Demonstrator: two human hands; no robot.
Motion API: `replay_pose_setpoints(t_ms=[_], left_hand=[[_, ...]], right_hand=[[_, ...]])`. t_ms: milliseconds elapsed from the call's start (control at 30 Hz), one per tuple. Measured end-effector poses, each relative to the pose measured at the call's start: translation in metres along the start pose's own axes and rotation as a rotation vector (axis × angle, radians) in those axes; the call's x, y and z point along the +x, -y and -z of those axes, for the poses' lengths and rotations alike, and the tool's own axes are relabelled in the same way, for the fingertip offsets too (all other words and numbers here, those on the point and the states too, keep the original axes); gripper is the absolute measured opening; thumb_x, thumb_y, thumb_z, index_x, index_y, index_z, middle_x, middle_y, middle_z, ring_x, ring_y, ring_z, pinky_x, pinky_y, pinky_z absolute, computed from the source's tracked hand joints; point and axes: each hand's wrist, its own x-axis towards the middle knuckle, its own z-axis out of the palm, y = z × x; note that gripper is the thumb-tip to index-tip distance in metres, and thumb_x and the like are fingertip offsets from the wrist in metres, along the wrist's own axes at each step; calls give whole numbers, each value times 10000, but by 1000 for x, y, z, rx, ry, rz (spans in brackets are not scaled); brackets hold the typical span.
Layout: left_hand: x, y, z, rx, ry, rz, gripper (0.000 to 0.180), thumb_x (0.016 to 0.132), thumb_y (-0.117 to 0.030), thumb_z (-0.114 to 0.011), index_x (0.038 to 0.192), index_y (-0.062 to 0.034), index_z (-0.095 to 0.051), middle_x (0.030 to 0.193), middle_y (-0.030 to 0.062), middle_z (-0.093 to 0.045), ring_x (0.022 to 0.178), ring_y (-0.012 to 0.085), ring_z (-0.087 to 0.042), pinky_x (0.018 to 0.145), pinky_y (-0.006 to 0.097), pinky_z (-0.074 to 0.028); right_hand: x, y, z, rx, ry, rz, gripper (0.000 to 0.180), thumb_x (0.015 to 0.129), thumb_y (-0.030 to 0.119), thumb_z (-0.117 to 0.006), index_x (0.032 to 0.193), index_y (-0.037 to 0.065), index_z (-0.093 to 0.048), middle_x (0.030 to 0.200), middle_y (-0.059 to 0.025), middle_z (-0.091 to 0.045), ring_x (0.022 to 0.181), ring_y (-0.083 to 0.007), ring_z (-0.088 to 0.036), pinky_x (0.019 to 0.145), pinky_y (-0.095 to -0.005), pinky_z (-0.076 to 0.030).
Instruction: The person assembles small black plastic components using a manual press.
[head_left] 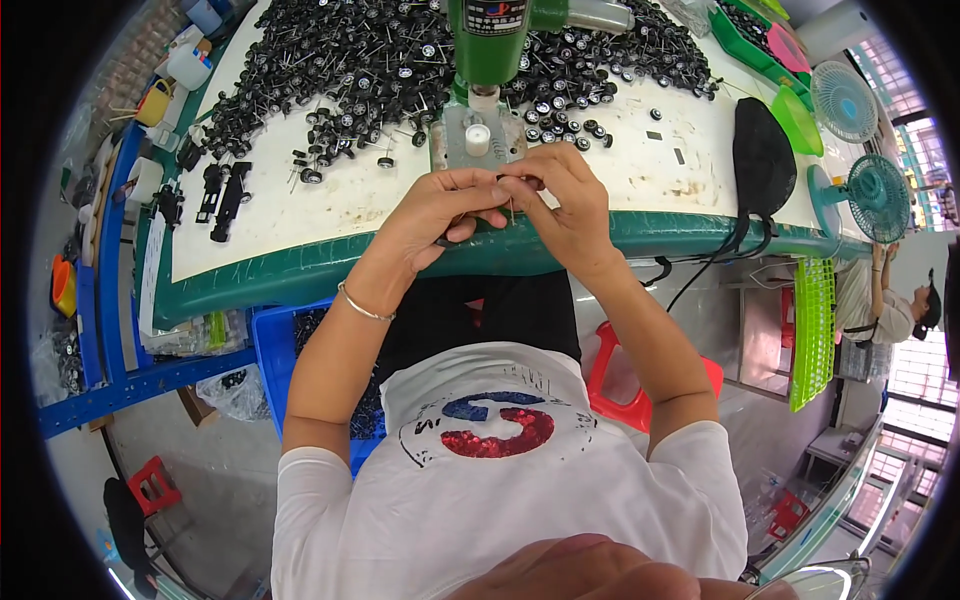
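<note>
From the head camera, I am pinching a small black wheel (527,181) on a thin metal pin between my left hand (440,210) and right hand (562,200), both closed narrowly on it just in front of the green press (490,40). A big heap of loose wheels (380,60) is waiting on the white table (300,210), so I judge most of the work is remaining.

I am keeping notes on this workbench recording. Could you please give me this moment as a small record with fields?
Place: white worktable with a green edge
Left hand: pinches a small black part, fingertips meeting the right hand
Right hand: pinches a thin metal pin with a small wheel
Behind the hands: green press machine
On the table: heap of small black wheels
Right side: two small fans
</note>
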Motion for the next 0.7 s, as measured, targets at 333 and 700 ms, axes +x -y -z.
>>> replay_pose_setpoints(t_ms=[333,700], left_hand=[[-4,3,17,-104,-57,7,171,841,-58,-671,1002,-3,-656,906,57,-686,739,53,-647,418,134,-304],[13,-22,33,120,-475,-411,197,802,-119,-734,950,5,-698,769,55,-689,528,5,-487,414,164,-250]], right_hand=[[-9,-17,25,-12,-12,-130,166,797,20,-685,959,57,-676,907,-84,-604,707,-199,-615,601,-275,-493],[-16,-68,35,-298,17,-290,222,783,88,-713,996,56,-662,918,-70,-603,737,-198,-571,700,-304,-475]])
